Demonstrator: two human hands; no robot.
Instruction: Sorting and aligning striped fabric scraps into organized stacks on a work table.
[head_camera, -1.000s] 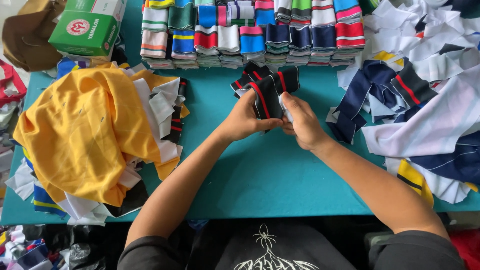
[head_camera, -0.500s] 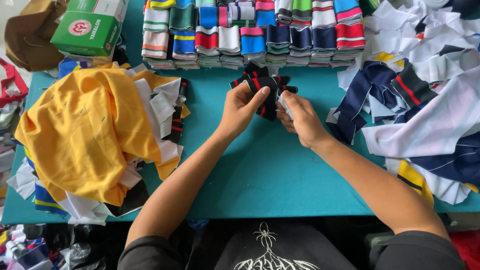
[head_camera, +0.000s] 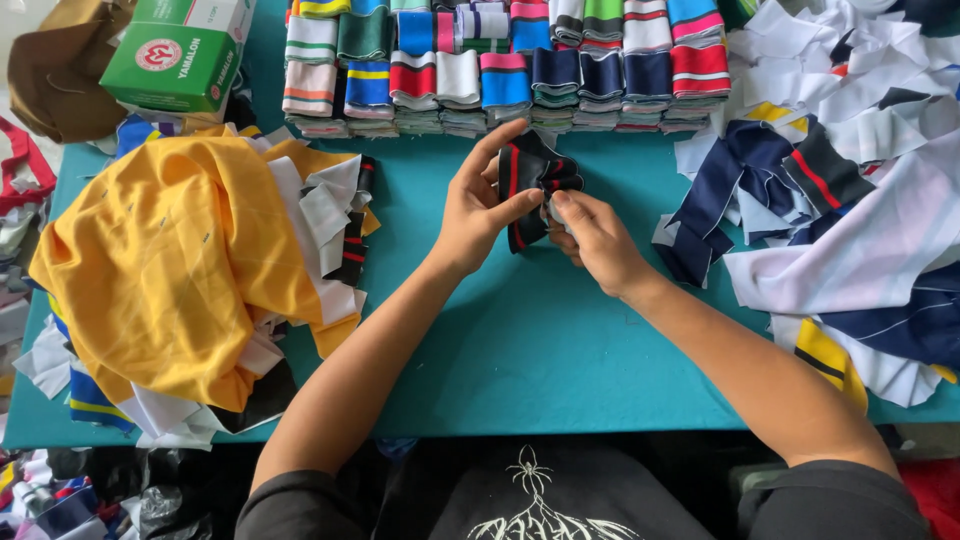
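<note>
A small bundle of dark navy knit collar strips with red stripes (head_camera: 533, 180) is pinched between both hands above the teal table (head_camera: 520, 350). My left hand (head_camera: 480, 205) grips its left side, thumb pressed against the strips and fingers curled behind. My right hand (head_camera: 592, 240) holds the bundle's lower right edge with fingertips together, and a small pale object shows between them. The bundle's lower end touches the table.
Neat stacks of folded striped collars (head_camera: 510, 70) line the back edge. A heap of yellow fabric (head_camera: 170, 270) with white and dark pieces lies at left, a green box (head_camera: 175, 55) behind it. Loose white, navy and yellow strips (head_camera: 850, 200) pile at right.
The bundle has been folded tighter and shifted slightly left and toward the stacks. Both hands closed in around it, fingertips now meeting at its right edge.
</note>
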